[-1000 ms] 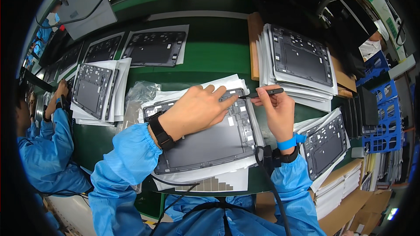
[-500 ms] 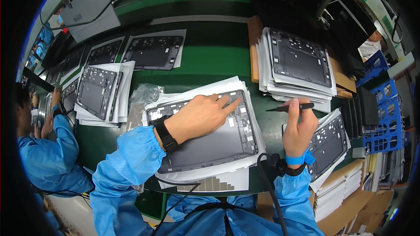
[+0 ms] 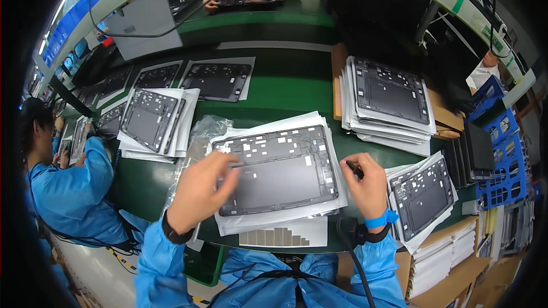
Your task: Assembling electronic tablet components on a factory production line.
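A dark grey tablet back housing (image 3: 279, 179), dotted with small white patches along its upper part, lies on a stack of white sheets (image 3: 311, 117) in front of me. My left hand (image 3: 197, 194) is over its left edge, slightly blurred, thumb and fingers apart and nothing seen between them. Just beyond the housing's right edge, my right hand (image 3: 367, 185) is closed around black tweezers (image 3: 355, 169), whose tips are hidden. A sheet with grey-brown bars (image 3: 279, 238) sticks out below the stack.
Another housing (image 3: 423, 191) on sheets is at the right, with a taller stack (image 3: 391, 91) behind it. More stacked housings (image 3: 149, 120) stand at the left beside clear plastic film (image 3: 208, 131). A black cable (image 3: 357, 262) passes my right wrist. A co-worker (image 3: 80, 177) sits left.
My left hand has drawn back from the housing's upper part to its left edge. My right hand has moved slightly left and lower, with the tweezers turned into the palm. The view has shifted.
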Motion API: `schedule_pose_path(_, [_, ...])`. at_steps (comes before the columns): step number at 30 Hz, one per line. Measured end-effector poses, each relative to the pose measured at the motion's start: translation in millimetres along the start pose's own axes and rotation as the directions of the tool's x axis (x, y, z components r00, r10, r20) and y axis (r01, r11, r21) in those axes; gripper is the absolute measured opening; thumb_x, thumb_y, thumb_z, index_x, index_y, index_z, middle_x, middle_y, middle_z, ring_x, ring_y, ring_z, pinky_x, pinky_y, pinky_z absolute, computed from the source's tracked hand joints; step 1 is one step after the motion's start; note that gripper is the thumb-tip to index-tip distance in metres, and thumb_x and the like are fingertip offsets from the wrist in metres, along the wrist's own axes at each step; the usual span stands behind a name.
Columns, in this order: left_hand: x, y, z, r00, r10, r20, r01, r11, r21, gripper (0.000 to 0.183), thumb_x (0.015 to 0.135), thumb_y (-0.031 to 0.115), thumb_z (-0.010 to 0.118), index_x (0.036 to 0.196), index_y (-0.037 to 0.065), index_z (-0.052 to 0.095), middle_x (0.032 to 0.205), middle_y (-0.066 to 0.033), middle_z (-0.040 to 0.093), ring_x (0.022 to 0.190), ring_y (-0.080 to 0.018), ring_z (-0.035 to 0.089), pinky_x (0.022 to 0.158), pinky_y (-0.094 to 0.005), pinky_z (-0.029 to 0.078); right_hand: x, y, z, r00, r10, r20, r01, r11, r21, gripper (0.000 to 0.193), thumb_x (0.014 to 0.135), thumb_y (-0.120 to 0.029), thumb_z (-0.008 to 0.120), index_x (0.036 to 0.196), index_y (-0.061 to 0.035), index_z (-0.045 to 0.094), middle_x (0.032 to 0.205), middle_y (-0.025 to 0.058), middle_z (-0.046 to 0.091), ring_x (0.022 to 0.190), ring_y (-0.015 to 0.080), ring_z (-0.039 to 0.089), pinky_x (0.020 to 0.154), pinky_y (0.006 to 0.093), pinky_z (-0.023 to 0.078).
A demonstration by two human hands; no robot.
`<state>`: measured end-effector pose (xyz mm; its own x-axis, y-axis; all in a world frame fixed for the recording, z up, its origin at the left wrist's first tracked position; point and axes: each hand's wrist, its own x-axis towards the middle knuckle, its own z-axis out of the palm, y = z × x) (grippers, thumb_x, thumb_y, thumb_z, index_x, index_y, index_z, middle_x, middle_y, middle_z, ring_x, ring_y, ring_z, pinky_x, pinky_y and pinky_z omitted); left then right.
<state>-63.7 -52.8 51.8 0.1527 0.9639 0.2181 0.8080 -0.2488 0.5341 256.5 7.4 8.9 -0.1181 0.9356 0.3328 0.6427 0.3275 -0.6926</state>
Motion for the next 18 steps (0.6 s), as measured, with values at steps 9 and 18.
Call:
schedule_pose_path(9, [-74.0,-58.0,67.6,0.859,-0.444,-0.254,0.333,0.863,-0.381,0.034,0.094,0.02,0.069,0.118,0.0,0.056,0.078,-0.0053,0.06,0.055,-0.0153,0.055,0.052,-0.0328,0.041,-6.0,3.9,31.2,0.999,-0.029,0.021,0.032,0.984,-0.175,0.018,0.078,-0.008,0.076,0.094,-0.0025,0.067,0.087,0.0132,0.066,0.079,0.0352,0.067,0.067,0.0428,0.051])
schedule_pose_path(18, [-47.1,-49.8,67.3,0.791,-0.382,-0.478,0.363,0.922,-0.135,0.03,0.093,0.023,0.071,0.104,-0.004,0.065,0.074,-0.0103,0.065,0.062,-0.0216,0.06,0.061,-0.0339,0.047,-18.2,-3.2,40.7,0.985,-0.13,-0.112,0.11,0.979,-0.171,0.013,0.079,-0.001,0.074,0.09,-0.002,0.068,0.086,0.0123,0.061,0.075,0.0351,0.065,0.063,0.042,0.049])
